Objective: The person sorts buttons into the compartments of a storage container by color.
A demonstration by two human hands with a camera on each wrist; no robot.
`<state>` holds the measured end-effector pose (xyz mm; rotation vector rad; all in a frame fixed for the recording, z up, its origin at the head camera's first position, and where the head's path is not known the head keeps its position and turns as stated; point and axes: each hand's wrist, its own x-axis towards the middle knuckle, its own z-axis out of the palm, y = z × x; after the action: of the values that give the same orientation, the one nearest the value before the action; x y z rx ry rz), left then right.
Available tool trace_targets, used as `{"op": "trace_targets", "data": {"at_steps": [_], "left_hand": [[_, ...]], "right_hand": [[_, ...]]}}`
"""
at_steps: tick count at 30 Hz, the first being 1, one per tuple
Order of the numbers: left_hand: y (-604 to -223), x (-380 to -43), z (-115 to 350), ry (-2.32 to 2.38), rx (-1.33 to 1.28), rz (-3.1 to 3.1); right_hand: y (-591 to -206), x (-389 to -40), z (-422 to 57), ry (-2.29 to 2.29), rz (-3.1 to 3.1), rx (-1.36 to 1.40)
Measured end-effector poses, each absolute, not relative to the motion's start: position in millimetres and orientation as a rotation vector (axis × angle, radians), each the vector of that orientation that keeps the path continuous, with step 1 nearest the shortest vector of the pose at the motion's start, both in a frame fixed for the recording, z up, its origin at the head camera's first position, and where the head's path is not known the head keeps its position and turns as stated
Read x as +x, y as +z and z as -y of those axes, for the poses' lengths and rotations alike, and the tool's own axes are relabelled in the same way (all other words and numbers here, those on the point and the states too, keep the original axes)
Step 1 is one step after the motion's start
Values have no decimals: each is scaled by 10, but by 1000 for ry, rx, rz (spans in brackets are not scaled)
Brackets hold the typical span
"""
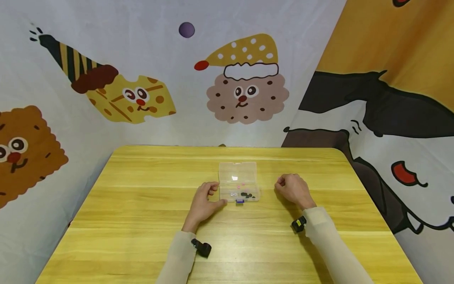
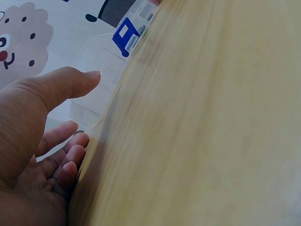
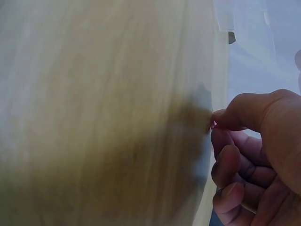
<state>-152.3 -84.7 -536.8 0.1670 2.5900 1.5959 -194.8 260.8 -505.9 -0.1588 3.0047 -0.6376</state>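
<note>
A clear plastic compartment box (image 1: 230,198) sits on the table with its lid (image 1: 238,169) raised at the back. Small black pieces (image 1: 247,195) lie in its front right part, with clear bits (image 1: 233,194) to their left and pink bits (image 1: 239,187) behind. A blue latch (image 2: 125,36) is at the front edge. My left hand (image 1: 203,203) is at the box's left side, fingers loosely bent and thumb by the front corner; contact is hard to tell. Right of the box, my right hand (image 1: 293,190) pinches a tiny pink piece (image 3: 214,125) between thumb and index finger, mostly hidden.
The wooden table (image 1: 142,213) extends around the box and both hands. Behind it hangs a white cloth (image 1: 152,39) printed with cartoon figures. A small black camera (image 1: 203,248) is strapped to the left wrist and another camera (image 1: 299,224) to the right.
</note>
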Motion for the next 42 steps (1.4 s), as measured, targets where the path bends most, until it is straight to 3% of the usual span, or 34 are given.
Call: {"op": "trace_targets", "data": {"at_steps": [42], "left_hand": [[-5364,-1534,841,1599,158,-2579]], "right_hand": [[-4853,-1843,-2264,-898,-3017,-312]]}}
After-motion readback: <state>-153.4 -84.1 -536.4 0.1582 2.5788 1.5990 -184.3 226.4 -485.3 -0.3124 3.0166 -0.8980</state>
